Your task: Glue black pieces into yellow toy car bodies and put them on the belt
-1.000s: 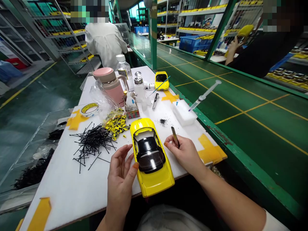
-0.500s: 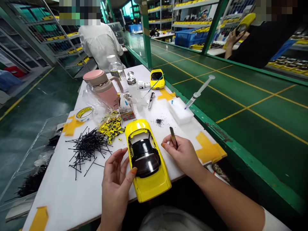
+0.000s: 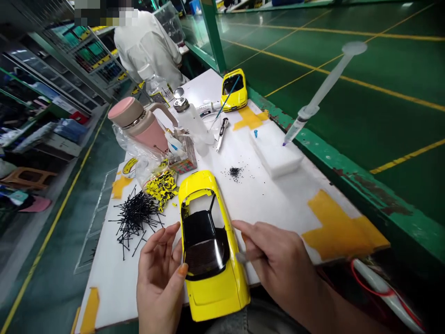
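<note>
A yellow model car body [image 3: 215,297] with a dark windscreen and roof lies in front of me, its near end over the table's front edge. My left hand [image 3: 162,273] is at its left side, with the thumb on the edge and the curled fingers against the flank. Close by the right flank is my right hand [image 3: 278,260], fingers closed around slim metal tweezers [image 3: 252,255], blurred by motion. Their tips are not clear. Beyond the car is a small heap of tiny black bits [image 3: 235,172]. Left of it lie black thin sticks [image 3: 137,213] and small yellow-black pieces [image 3: 162,185].
On the white table [image 3: 114,287] stand a pink mug [image 3: 142,125], a pump bottle [image 3: 191,118] and a clear bottle [image 3: 156,86]. A utility knife [image 3: 221,134], another yellow car [image 3: 234,93] and a white foam block [image 3: 276,155] holding a syringe [image 3: 313,102] lie farther back. A person [image 3: 146,46] sits beyond.
The view has turned downward and tilted. My right hand has lowered toward the car's right flank, and the tweezers have swung from upright to pointing sideways. My left hand stays at the car.
</note>
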Demonstrator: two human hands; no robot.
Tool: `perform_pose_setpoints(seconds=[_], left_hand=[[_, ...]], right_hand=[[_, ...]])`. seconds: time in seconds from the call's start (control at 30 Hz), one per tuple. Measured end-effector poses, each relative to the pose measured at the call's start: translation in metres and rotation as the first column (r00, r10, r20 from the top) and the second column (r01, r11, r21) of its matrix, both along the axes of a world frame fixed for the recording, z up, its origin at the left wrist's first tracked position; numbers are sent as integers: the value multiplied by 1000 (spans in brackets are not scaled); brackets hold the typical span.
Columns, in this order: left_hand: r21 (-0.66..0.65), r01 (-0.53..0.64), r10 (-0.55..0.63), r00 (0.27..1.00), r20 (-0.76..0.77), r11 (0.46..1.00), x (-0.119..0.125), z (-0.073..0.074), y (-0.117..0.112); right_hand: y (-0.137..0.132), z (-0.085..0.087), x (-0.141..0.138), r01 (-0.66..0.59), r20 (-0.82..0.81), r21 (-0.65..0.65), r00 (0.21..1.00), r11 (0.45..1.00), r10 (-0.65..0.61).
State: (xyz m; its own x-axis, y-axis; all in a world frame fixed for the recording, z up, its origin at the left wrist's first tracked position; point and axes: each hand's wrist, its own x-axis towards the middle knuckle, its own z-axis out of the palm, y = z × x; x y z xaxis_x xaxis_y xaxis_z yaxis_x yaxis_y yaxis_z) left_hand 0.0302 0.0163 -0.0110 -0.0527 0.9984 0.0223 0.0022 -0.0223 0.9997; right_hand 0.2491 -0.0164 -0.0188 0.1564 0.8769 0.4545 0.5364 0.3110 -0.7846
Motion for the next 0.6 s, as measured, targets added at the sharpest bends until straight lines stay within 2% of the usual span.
perform_pose_setpoints(seconds=[0.2,0.6], left_hand=[[8,-32,32,999,-43,999,2,3,-3],[10,-64,64,996,-65,998,7,4,-1]], right_hand=[[-8,-11,-3,-54,162,29,986,998,49],[-10,-17,-1,-57,180,67,983,996,45]])
